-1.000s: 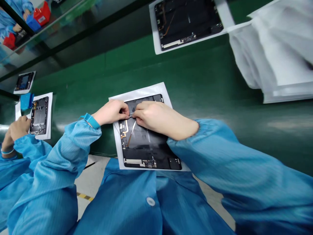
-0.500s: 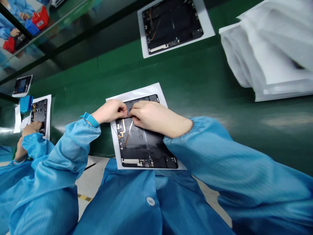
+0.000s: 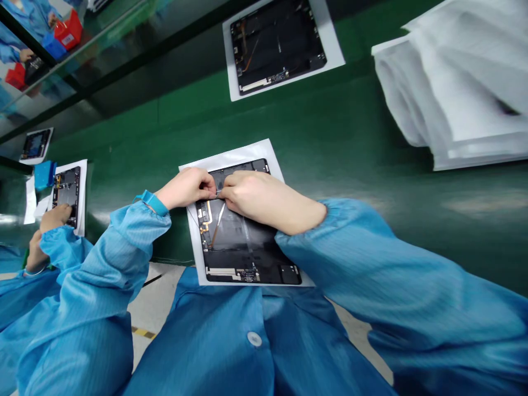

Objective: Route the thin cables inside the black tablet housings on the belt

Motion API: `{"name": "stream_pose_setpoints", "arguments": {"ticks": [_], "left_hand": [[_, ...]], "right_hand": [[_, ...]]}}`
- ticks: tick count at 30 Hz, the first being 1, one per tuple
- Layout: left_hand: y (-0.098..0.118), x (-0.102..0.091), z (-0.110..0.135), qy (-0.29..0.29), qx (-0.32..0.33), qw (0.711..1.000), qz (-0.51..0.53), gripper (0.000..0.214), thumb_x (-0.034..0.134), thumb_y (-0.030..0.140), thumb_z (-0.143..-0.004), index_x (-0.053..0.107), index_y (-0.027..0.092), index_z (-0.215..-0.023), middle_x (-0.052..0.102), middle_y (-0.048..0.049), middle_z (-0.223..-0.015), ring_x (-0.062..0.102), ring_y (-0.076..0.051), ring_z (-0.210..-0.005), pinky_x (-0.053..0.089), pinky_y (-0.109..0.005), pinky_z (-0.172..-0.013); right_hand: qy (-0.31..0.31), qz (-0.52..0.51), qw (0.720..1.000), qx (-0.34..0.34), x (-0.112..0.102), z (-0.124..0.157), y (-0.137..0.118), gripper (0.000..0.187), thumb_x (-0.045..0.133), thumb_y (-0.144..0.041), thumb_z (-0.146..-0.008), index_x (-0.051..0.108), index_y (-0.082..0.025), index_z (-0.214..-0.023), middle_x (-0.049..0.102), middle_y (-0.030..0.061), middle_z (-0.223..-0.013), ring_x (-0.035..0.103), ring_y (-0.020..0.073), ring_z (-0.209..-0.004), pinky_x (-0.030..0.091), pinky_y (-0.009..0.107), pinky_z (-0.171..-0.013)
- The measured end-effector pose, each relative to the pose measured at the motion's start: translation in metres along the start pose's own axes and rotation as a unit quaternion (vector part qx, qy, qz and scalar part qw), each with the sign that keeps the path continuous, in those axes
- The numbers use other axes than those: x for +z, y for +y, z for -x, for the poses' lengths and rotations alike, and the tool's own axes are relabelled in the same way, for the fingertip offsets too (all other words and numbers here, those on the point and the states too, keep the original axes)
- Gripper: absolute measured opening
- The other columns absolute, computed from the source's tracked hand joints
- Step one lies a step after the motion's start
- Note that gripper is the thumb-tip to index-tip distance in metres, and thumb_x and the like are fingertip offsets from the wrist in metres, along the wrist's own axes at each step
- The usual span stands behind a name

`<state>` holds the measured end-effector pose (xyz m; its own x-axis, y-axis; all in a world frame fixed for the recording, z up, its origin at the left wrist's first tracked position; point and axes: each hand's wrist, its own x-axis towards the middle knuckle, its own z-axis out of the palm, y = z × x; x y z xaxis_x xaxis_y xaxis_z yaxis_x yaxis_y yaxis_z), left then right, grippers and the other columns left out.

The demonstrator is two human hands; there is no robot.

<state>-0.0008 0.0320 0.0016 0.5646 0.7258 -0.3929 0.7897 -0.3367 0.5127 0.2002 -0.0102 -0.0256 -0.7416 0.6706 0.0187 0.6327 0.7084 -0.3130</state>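
An opened tablet housing, black inside with cables and small boards along its edges, lies on a white foam sheet in front of me. Over its upper left part my left hand has thumb and forefinger pinched together. My right hand meets it there, fingers closed and tips almost touching the left ones. Whatever is between the fingertips is too small to make out. Below the right hand a thin pale and orange strip slants across the housing's floor.
Another tablet housing on a foam sheet lies farther back on the green belt. White foam bags are piled at right. A co-worker's hand is on a tablet at left, near a blue block.
The tablet housing farther back has shifted slightly left along the belt. My two hands and the housing under them have hardly moved.
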Motion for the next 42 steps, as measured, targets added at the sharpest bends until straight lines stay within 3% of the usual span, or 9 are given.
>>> {"name": "stream_pose_setpoints", "arguments": {"ticks": [11,15,20,26,28,30,33,36,42], "left_hand": [[0.020,0.003,0.007,0.024,0.010,0.988,-0.152,0.008,0.064,0.019,-0.088,0.072,0.017,-0.086,0.073,-0.0053,-0.089,0.063,-0.019,-0.080,0.040,-0.028,-0.068],[0.019,0.002,0.037,0.050,-0.028,0.989,-0.139,0.017,0.063,0.020,-0.087,0.069,0.017,-0.103,0.070,-0.0027,-0.083,0.061,-0.017,-0.071,0.041,-0.028,-0.065],[0.016,0.018,0.083,-0.015,-0.045,0.972,-0.232,0.015,0.058,0.023,-0.092,0.068,0.019,-0.102,0.072,-0.0053,-0.087,0.066,-0.020,-0.077,0.043,-0.030,-0.067],[0.028,0.036,0.103,0.129,0.041,0.958,-0.251,0.023,0.048,0.024,-0.102,0.069,0.019,-0.110,0.073,-0.0113,-0.105,0.067,-0.023,-0.095,0.050,-0.035,-0.083],[0.032,0.041,0.107,0.212,0.018,0.957,-0.196,0.027,0.050,0.025,-0.100,0.065,0.019,-0.122,0.071,-0.0126,-0.117,0.067,-0.021,-0.098,0.051,-0.033,-0.083],[0.034,0.045,0.111,0.264,-0.060,0.955,-0.121,0.029,0.054,0.026,-0.098,0.063,0.017,-0.124,0.073,-0.0105,-0.109,0.067,-0.019,-0.088,0.051,-0.030,-0.077],[0.032,0.052,0.109,0.174,-0.159,0.972,-0.009,0.015,0.057,0.029,-0.095,0.067,0.019,-0.094,0.069,-0.0010,-0.073,0.061,-0.014,-0.063,0.046,-0.026,-0.062],[0.028,0.055,0.101,0.044,-0.192,0.977,0.080,0.025,0.058,0.028,-0.091,0.060,0.019,-0.068,0.065,0.0009,-0.059,0.059,-0.013,-0.055,0.042,-0.025,-0.057],[0.027,0.044,0.086,-0.033,-0.228,0.951,0.206,0.018,0.059,0.024,-0.088,0.061,0.017,-0.071,0.061,0.0040,-0.050,0.050,-0.009,-0.039,0.038,-0.021,-0.045]], "right_hand": [[0.051,0.002,0.999,0.004,0.006,0.005,0.006,0.024,0.052,-0.011,-0.094,0.076,-0.010,-0.092,0.071,0.0159,-0.095,0.065,0.0253,-0.089,0.048,0.036,-0.079],[0.112,-0.050,0.992,0.027,0.007,0.005,0.013,0.029,0.050,-0.010,-0.094,0.078,-0.010,-0.101,0.074,0.0164,-0.102,0.067,0.0266,-0.097,0.052,0.040,-0.089],[0.105,-0.185,0.977,0.008,0.004,-0.002,-0.009,0.031,0.055,-0.013,-0.090,0.080,-0.016,-0.109,0.078,0.0103,-0.105,0.071,0.0219,-0.093,0.053,0.035,-0.088],[-0.037,-0.233,0.971,-0.029,0.005,-0.013,-0.036,0.009,0.070,-0.019,-0.087,0.078,-0.016,-0.086,0.078,0.0089,-0.086,0.070,0.0198,-0.077,0.046,0.028,-0.071],[-0.041,-0.255,0.966,-0.022,0.006,-0.014,-0.034,0.010,0.068,-0.015,-0.087,0.077,-0.016,-0.083,0.077,0.0067,-0.081,0.069,0.0172,-0.072,0.044,0.026,-0.069],[-0.039,-0.277,0.960,-0.023,0.009,-0.015,-0.030,0.011,0.068,-0.012,-0.086,0.077,-0.016,-0.084,0.076,0.0038,-0.077,0.067,0.0150,-0.068,0.043,0.025,-0.068],[-0.032,-0.284,0.957,-0.045,0.014,-0.016,-0.025,0.013,0.067,-0.010,-0.085,0.077,-0.018,-0.088,0.077,0.0024,-0.080,0.067,0.0149,-0.069,0.043,0.025,-0.070],[-0.020,-0.267,0.961,-0.066,0.019,-0.018,-0.024,0.016,0.065,-0.010,-0.087,0.078,-0.018,-0.092,0.079,0.0046,-0.088,0.069,0.0168,-0.076,0.045,0.027,-0.075],[-0.025,-0.266,0.960,-0.084,0.021,-0.020,-0.023,0.019,0.063,-0.010,-0.089,0.077,-0.017,-0.098,0.080,0.0067,-0.094,0.071,0.0179,-0.081,0.045,0.027,-0.078]]}}
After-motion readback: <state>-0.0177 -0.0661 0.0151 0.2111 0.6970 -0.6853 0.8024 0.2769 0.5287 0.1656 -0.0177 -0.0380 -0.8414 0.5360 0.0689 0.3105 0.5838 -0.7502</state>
